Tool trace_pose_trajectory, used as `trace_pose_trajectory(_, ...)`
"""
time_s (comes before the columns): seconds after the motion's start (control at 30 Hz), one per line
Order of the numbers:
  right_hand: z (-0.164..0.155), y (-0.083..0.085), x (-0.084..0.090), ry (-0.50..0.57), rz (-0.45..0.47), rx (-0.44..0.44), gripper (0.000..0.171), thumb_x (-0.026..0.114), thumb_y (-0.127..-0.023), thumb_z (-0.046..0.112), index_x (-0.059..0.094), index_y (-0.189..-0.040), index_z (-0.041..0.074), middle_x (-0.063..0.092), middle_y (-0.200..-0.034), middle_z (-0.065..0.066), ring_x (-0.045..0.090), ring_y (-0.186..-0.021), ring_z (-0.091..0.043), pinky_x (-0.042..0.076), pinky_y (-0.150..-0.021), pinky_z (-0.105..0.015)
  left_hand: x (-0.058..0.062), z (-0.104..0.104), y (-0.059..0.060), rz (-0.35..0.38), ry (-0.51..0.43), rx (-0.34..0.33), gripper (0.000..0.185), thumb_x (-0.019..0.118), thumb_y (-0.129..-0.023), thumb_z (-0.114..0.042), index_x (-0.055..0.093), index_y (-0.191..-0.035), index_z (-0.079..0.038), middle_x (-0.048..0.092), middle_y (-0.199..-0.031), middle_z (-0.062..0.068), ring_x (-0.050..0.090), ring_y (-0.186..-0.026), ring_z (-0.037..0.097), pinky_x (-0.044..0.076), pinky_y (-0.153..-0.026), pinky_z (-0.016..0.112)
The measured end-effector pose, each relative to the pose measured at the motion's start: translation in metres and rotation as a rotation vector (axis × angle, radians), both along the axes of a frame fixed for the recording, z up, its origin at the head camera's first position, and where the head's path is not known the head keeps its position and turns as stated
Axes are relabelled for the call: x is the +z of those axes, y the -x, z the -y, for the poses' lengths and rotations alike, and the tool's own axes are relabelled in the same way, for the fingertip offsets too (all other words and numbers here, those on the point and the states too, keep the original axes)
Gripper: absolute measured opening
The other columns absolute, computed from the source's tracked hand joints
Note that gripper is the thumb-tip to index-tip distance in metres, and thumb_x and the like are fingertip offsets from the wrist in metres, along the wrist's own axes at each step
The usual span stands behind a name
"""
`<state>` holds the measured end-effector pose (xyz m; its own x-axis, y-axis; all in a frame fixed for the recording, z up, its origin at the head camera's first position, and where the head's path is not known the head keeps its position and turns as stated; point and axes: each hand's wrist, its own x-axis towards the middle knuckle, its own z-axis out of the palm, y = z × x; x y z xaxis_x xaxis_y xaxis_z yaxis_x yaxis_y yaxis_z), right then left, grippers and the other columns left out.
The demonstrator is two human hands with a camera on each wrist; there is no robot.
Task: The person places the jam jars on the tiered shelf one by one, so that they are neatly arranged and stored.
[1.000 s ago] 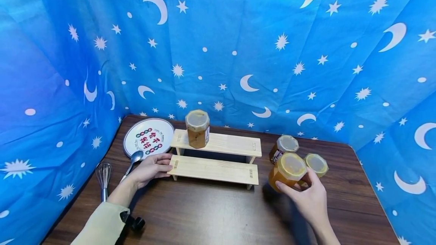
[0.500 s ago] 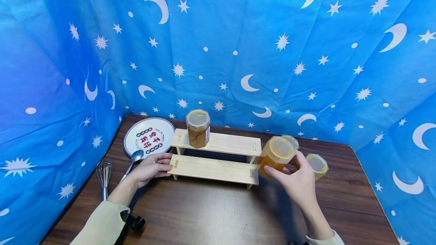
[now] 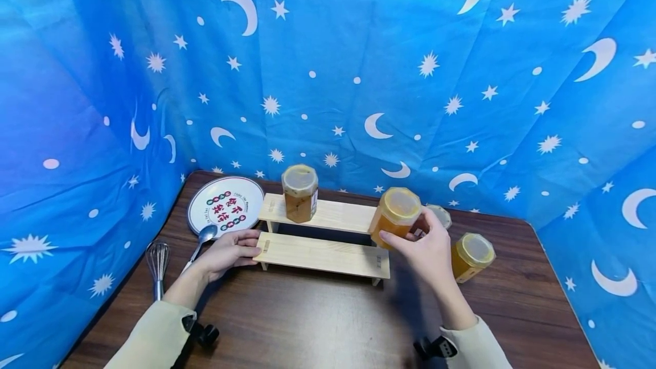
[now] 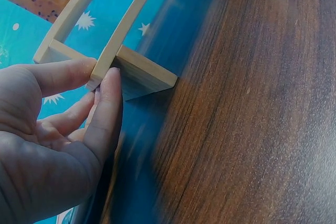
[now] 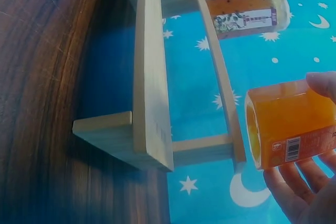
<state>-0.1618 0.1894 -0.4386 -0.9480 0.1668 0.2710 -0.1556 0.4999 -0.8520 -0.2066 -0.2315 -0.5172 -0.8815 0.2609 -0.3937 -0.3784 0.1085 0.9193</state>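
Note:
My right hand (image 3: 427, 246) grips an orange jar (image 3: 393, 215) with a pale lid, held over the right end of the two-tier wooden shelf's upper board (image 3: 343, 216). In the right wrist view the jar's base (image 5: 254, 135) faces that board, with a gap between them. At the left end of the lower board (image 3: 323, 255), my left hand (image 3: 228, 258) pinches the edge between thumb and fingers, as the left wrist view shows. A darker jar with specks (image 3: 299, 195) stands upright near the upper board's left end.
One jar (image 3: 471, 258) stands right of my right hand; another jar's lid (image 3: 439, 216) shows partly behind that hand. To the left lie a printed plate (image 3: 192, 209), a spoon (image 3: 206, 234) and a whisk (image 3: 158, 261). A blue star-patterned cloth (image 3: 328, 73) hangs behind the table.
My right hand has carried the orange jar left and back, from beside the other jars to over the upper board's right end. My left hand has stayed on the lower board.

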Motion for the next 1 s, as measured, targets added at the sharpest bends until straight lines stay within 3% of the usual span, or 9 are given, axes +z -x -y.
trace_pose_trajectory(0.17,0.008,0.006,-0.001,-0.007,-0.002,0.016,0.073,0.094,-0.078,0.033,0.058,-0.140,0.019,0.066,-0.119,0.002,0.059,-0.101,-0.016,0.056,-0.079,-0.023,-0.001,0.000,0.000,-0.002,0.002,-0.006,0.059,0.064,-0.098,0.001,0.038,-0.151,0.009,0.055,-0.130,0.023,0.068,-0.101,0.023,0.060,-0.091,0.038)
trace_pose_trajectory(0.47,0.024,0.022,0.001,0.030,-0.004,0.051,0.074,0.095,-0.077,0.034,0.058,-0.138,0.014,0.064,-0.121,-0.002,0.060,-0.109,-0.021,0.059,-0.089,-0.047,-0.005,0.003,0.001,0.000,0.015,0.017,0.058,0.064,-0.098,0.001,0.040,-0.150,0.008,0.055,-0.131,0.023,0.068,-0.102,0.024,0.060,-0.091,0.038)
trace_pose_trajectory(0.83,0.041,0.039,0.001,0.036,-0.032,0.103,0.072,0.096,-0.076,0.033,0.059,-0.135,0.014,0.066,-0.115,-0.002,0.062,-0.107,-0.020,0.059,-0.092,-0.050,-0.006,0.002,0.001,-0.001,0.001,0.011,0.059,0.065,-0.098,0.000,0.040,-0.150,0.009,0.056,-0.131,0.023,0.067,-0.102,0.024,0.060,-0.091,0.038)
trace_pose_trajectory(1.0,0.045,0.043,-0.001,0.006,-0.017,0.087,0.072,0.095,-0.075,0.036,0.060,-0.134,0.015,0.065,-0.114,-0.001,0.061,-0.107,-0.020,0.059,-0.091,-0.050,-0.005,0.002,0.000,0.006,-0.012,0.010,0.060,0.065,-0.098,0.001,0.039,-0.151,0.009,0.056,-0.130,0.022,0.068,-0.102,0.023,0.060,-0.090,0.036)
